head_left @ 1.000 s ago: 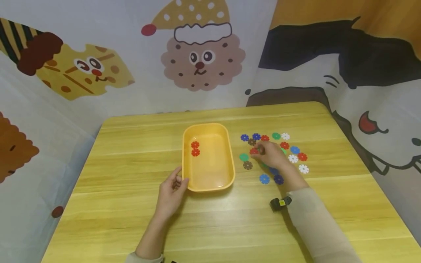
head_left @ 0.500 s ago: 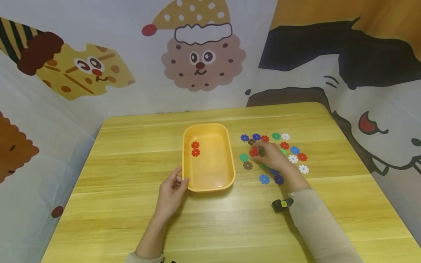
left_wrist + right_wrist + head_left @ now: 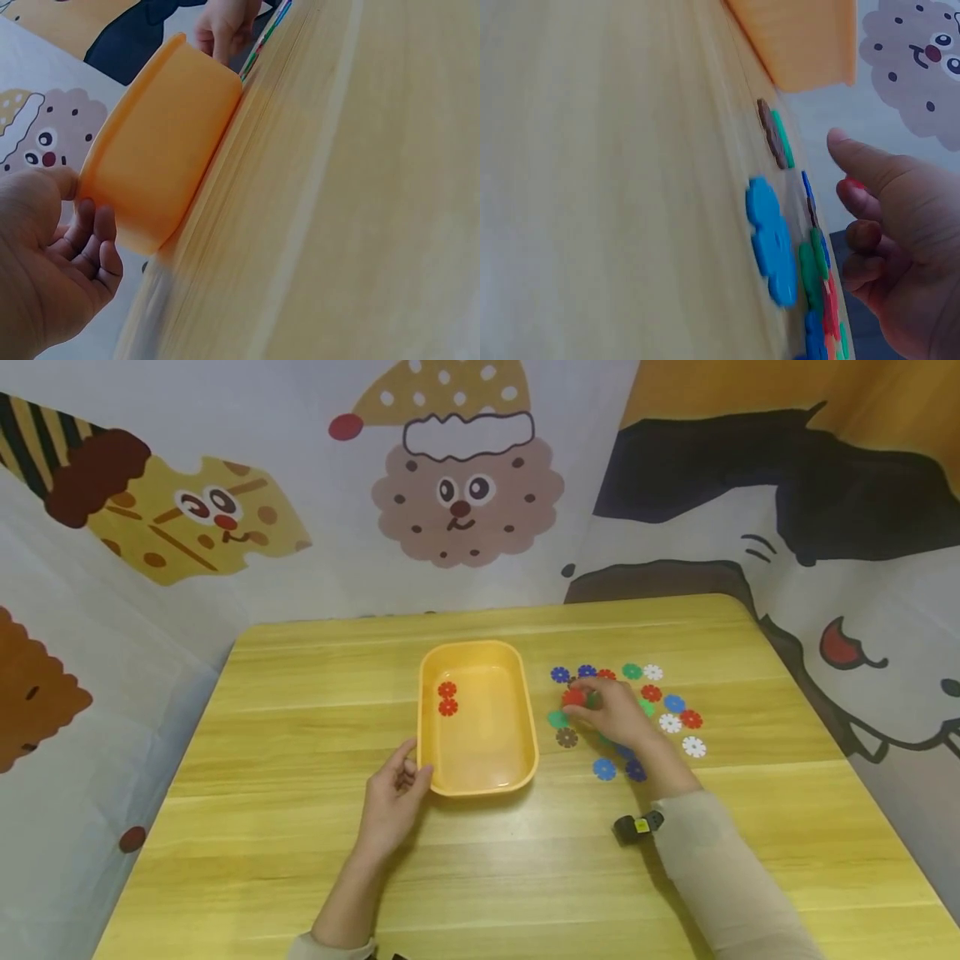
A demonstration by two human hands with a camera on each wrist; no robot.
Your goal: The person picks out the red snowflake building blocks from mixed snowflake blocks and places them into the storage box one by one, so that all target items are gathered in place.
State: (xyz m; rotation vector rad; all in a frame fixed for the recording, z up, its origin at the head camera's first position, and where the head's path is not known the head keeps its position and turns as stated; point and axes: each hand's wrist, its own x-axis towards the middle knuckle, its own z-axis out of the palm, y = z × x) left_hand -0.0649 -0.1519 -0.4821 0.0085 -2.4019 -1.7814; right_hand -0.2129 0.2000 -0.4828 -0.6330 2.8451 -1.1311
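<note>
R hand point(image 3: 618, 714) pinches red disc point(image 3: 573, 697) over loose multicol. discs point(image 3: 670, 723), rt of yellow tray point(image 3: 483, 752); L hand point(image 3: 390, 802) grips tray's near-L corner; 2 red pcs point(image 3: 447, 707) (one behind t'other) inside, nr L wall.

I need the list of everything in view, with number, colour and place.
Table: 1, yellow wood-grain, centre
Tray: 1, orange-yellow, on table
In-tray discs: 2, red, left side
Loose red discs: 3+, red, right of tray
White discs: 3+, white, there
Blue discs: 6+, light and dark, there
Green discs: 4+, green, there
Brown discs: 2+, brown, there
Held disc: 1, red, in right grip
Backdrop: count unclear, white with cartoons, behind table
Black gadget: 1, black, head view, below discs
Sleeves: 2, beige, lower edge
Left grip: 1, bare, on tray's rim
Right grip: 1, bare, among discs
</note>
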